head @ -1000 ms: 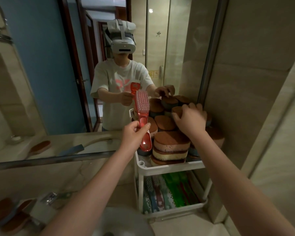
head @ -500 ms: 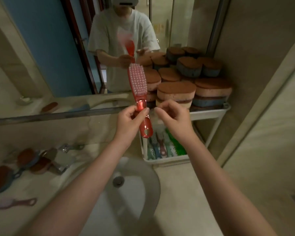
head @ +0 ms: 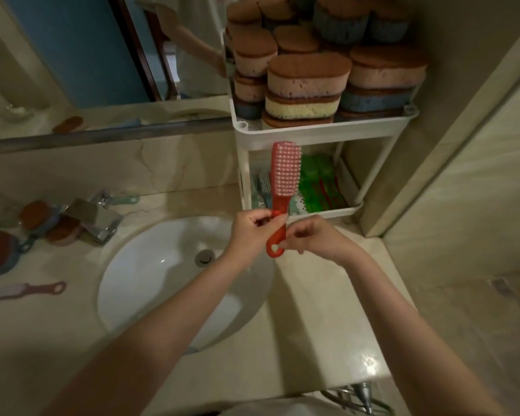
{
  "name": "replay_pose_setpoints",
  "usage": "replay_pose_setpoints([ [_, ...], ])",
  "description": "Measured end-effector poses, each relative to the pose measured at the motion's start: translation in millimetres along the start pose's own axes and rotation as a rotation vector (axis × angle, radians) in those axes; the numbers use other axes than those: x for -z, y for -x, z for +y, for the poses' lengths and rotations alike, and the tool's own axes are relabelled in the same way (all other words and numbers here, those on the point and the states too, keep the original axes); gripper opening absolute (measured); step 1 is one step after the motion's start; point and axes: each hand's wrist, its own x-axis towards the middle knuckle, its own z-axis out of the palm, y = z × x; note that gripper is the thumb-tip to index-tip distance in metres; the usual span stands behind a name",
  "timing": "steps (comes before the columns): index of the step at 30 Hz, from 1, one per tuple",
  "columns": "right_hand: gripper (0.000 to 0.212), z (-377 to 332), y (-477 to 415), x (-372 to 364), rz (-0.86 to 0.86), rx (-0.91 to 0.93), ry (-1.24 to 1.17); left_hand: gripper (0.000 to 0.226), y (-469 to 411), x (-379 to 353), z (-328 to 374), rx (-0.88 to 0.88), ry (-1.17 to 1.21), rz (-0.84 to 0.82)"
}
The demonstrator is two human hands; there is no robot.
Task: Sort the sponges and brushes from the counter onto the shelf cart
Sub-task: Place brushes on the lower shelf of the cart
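Red brush point(head: 285, 175) in left hand point(head: 249, 232)

top tier point(head: 312, 132) packed with sponges point(head: 308, 76); lower tier point(head: 327, 212) front open above brushes point(head: 318, 187)

I stand before a beige marble tabletop point(head: 327, 310) with a round white sink point(head: 150, 283) set in it. A chrome faucet point(head: 102, 217) stands at the sink's back left edge. Above hangs a mirror point(head: 72, 55) that reflects a blue wall. A beige tiled wall point(head: 463, 145) is at my right. The light is dim.

Nothing to read there: no lettering, label or number showed on the red brush point(head: 284, 175), sponges point(head: 308, 82) or shelf cart point(head: 312, 132).
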Motion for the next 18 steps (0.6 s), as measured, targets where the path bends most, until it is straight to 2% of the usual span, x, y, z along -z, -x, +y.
replay_pose_setpoints([
  [2,0.017,13,4,4,0.025,-0.049,-0.007,0.005,-5,-13,-8,0.067,-0.045,-0.014],
  [6,0.009,30,2,16,0.138,-0.168,0.047,0.018,-29,-33,-7,0.240,-0.170,-0.144],
  [10,0.024,42,-13,31,0.263,-0.272,0.133,0.016,-50,-38,-2,0.283,-0.242,-0.214],
  [13,0.021,46,-36,50,0.327,-0.373,0.257,0.027,-61,-34,-10,0.298,-0.365,-0.246],
  [18,0.025,42,-79,76,0.263,-0.505,0.559,0.034,-73,-28,-28,0.347,-0.475,-0.308],
])
